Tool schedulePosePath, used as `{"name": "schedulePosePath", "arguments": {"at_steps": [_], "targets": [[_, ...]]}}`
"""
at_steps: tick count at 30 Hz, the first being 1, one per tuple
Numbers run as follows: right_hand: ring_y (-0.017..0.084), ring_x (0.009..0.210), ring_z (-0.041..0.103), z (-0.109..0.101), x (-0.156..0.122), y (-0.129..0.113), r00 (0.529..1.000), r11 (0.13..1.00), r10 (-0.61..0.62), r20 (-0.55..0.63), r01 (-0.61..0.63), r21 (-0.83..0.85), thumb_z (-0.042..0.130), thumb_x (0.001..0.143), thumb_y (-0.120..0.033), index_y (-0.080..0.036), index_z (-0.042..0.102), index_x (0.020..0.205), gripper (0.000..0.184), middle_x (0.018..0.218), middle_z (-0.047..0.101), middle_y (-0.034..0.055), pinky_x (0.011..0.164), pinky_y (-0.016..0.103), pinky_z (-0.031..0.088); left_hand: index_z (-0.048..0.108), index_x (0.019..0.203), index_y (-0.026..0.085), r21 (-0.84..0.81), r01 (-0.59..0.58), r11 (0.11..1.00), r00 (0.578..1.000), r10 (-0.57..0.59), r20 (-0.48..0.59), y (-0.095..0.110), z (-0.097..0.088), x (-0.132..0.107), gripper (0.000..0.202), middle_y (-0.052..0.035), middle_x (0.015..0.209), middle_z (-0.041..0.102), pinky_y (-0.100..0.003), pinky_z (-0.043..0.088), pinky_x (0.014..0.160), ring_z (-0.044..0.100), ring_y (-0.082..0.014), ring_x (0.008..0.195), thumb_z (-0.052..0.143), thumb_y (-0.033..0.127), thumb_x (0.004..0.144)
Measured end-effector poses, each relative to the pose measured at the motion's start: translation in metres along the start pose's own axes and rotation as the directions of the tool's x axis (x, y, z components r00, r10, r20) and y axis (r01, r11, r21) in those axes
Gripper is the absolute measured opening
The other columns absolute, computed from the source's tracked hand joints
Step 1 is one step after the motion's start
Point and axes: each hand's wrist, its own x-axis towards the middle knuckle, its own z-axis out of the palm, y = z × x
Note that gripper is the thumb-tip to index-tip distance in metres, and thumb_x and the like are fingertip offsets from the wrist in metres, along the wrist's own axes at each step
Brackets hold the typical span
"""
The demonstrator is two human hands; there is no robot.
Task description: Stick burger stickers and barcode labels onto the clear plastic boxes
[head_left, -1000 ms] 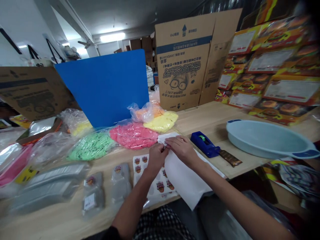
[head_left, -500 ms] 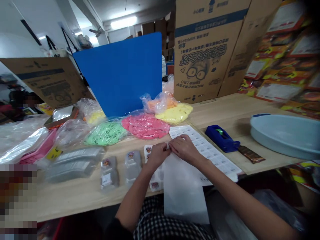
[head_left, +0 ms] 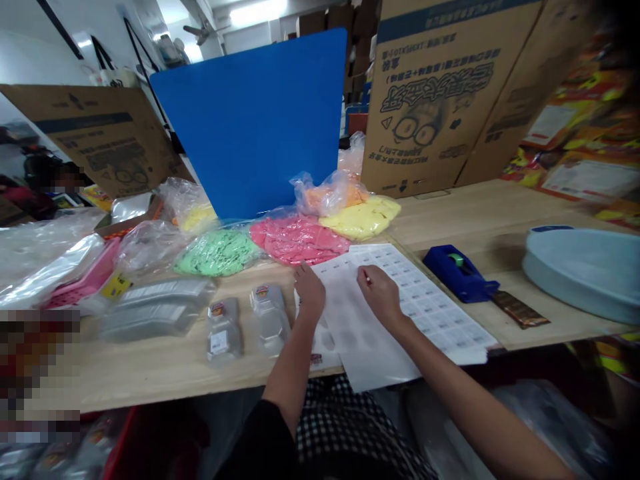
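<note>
white paper under open left hand; right hand pinches something tiny

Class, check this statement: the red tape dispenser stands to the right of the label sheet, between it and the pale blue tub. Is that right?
Not quite: the tape dispenser is blue, not red, as the head view shows. It does stand to the right of the label sheet, between it and the pale blue tub.

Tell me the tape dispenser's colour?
The tape dispenser is dark blue; the head view shows it best.
</note>
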Motion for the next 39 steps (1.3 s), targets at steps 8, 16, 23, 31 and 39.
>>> {"name": "schedulePosePath", "arguments": {"at_steps": [8, 16, 23, 31, 39], "targets": [[0.022, 0.092, 0.053, 0.004, -0.012, -0.038, 0.894, 0.895, -0.399, 0.206, 0.428, -0.124, 0.039, 0.09, -0.021, -0.016, 0.064, 0.102, 0.027, 0.1, 0.066, 0.01, 0.075, 0.036, 0.037, 0.065, 0.086, 0.017, -0.382, 0.016, 0.924, 0.947, 0.108, 0.302, -0.004, -0.026, -0.034, 0.034, -0.0037, 0.087, 0.066, -0.035, 0.048, 0.088, 0.059, -0.0173, 0.09, 0.042, 0.0, 0.068], [0.022, 0.092, 0.055, 0.003, -0.012, -0.074, 0.982, 0.93, 0.012, 0.189, -0.08, 0.358, 0.05, 0.085, -0.042, -0.021, 0.061, 0.107, 0.032, 0.101, 0.063, 0.008, 0.076, 0.036, 0.042, 0.06, 0.103, 0.017, -0.67, 0.141, 0.729, 0.938, 0.118, 0.326, -0.023, -0.061, -0.063, 0.04, -0.0058, 0.101, 0.064, -0.029, 0.048, 0.085, 0.06, -0.0144, 0.094, 0.045, 0.002, 0.069], [0.015, 0.069, 0.054, 0.005, -0.01, -0.098, 0.826, 0.657, 0.169, 0.538, -0.501, 0.563, 0.065, 0.07, -0.046, -0.018, 0.061, 0.073, 0.029, 0.073, 0.06, 0.0005, 0.065, 0.029, 0.042, 0.059, 0.113, 0.02, -0.303, -0.155, 0.94, 0.959, 0.217, 0.184, -0.056, -0.11, -0.084, 0.038, -0.0083, 0.11, 0.061, -0.037, 0.044, 0.092, 0.057, -0.021, 0.1, 0.054, 0.013, 0.076], [0.018, 0.084, 0.057, 0.046, -0.031, -0.13, 0.718, 0.555, 0.124, 0.685, -0.623, 0.552, 0.068, 0.064, -0.041, -0.018, 0.061, 0.065, 0.024, 0.093, 0.064, 0.005, 0.075, 0.032, 0.044, 0.03, 0.137, 0.016, -0.187, -0.131, 0.974, 0.977, 0.159, 0.143, -0.122, -0.134, -0.09, 0.091, -0.0145, 0.123, 0.055, -0.042, 0.034, 0.101, 0.05, -0.0258, 0.116, 0.077, 0.019, 0.06], [0.02, 0.088, 0.057, 0.075, -0.045, -0.142, 0.72, 0.765, 0.018, 0.694, -0.457, 0.454, 0.062, 0.068, -0.039, -0.02, 0.06, 0.062, 0.021, 0.092, 0.063, 0.0069, 0.079, 0.036, 0.043, 0.026, 0.138, 0.017, -0.29, -0.17, 0.942, 0.966, 0.218, 0.143, -0.137, -0.124, -0.09, 0.093, -0.0146, 0.125, 0.052, -0.045, 0.033, 0.103, 0.048, -0.0266, 0.118, 0.078, 0.02, 0.061]]}}
